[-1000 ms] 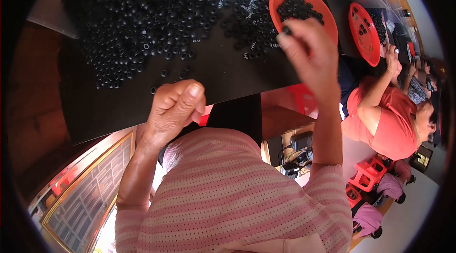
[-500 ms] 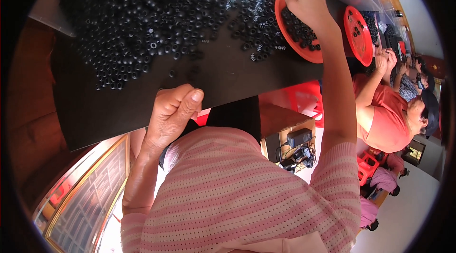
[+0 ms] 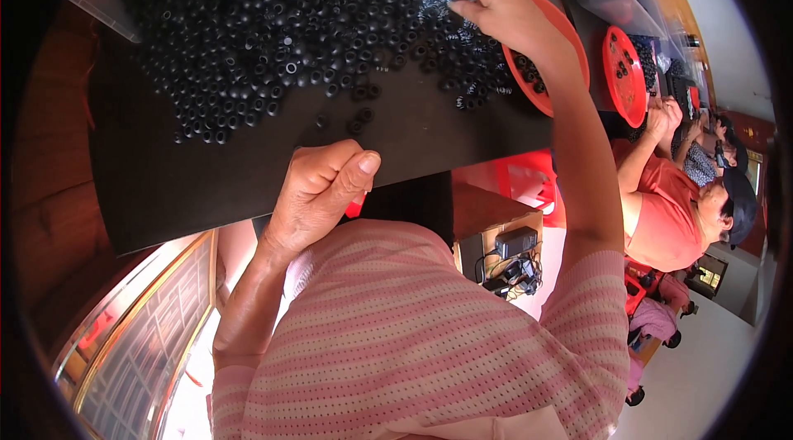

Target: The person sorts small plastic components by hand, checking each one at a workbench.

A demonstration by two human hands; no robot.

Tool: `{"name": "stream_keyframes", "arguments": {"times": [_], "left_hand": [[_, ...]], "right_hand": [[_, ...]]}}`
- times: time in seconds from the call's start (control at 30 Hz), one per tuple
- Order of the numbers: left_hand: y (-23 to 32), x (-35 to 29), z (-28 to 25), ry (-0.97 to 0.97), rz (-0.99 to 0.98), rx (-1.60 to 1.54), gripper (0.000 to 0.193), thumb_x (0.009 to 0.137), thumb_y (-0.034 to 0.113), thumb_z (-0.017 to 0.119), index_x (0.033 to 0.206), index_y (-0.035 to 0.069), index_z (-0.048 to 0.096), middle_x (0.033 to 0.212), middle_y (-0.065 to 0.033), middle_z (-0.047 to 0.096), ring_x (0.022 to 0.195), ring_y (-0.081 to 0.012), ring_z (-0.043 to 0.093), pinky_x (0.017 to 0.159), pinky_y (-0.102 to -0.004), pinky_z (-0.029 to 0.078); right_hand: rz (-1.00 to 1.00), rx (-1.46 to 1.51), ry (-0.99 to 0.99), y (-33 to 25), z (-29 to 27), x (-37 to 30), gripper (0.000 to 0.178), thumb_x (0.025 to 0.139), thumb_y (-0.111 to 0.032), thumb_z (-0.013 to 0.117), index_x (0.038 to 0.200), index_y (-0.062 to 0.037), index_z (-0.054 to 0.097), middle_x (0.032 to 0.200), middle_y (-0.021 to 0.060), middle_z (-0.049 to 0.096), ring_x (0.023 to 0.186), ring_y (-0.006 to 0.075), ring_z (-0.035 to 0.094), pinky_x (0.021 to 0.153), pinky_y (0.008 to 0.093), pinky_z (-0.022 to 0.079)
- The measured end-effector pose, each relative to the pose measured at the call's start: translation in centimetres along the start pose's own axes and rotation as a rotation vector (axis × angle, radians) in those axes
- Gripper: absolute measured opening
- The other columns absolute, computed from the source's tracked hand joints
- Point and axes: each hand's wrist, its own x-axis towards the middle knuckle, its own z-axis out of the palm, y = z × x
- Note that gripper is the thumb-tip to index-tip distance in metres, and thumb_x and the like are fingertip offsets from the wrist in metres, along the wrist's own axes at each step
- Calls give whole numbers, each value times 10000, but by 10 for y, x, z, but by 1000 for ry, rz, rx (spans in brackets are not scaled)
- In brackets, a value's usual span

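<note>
Right-hand grip (image 3: 505, 14) apart above silvery coil springs (image 3: 432, 0)

Poised with thumb and forefinger parted; hard to tell whether touching. Best to come down lightly, pinch just one coil and lift straight, so as not to drag tangled neighbours. Mind the orange-red plate (image 3: 572, 27), partly hidden under the forearm. Hold the left-hand grip (image 3: 326, 188) steady: curled together near the close edge of the desk (image 3: 239, 184), impossible to tell whether around anything.

Small, shiny, fine-wired, heaped toward the far side, right of a broad spread of black rings (image 3: 273, 35): round, hollow-centred, softly glossy, thinning toward the near edge.
</note>
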Motion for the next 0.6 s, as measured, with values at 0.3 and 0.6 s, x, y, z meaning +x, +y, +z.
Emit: {"name": "stream_keyframes", "arguments": {"times": [0.3, 0.6], "left_hand": [[0, 0, 2, -12, 12, 9, 422, 967, 279, 549, 630, 28, 512, 541, -1, 492, 484, -72, 455, 457, -240, 376], [3, 2, 1, -4, -23, 21, 425, 967, 292, 544, 634, 28, 520, 539, -4, 497, 483, -80, 457, 459, -246, 381]], "right_hand": [[-20, -346, -51, -12, 12, 7, 290, 825, -197, 657, 1055, -26, 611, 998, 131, 601, 916, 323, 606, 803, 426, 487], [-105, -246, 55, -19, 4, -1, 236, 835, -84, 582, 1064, -75, 636, 980, 113, 606, 918, 317, 605, 778, 423, 488]]}}
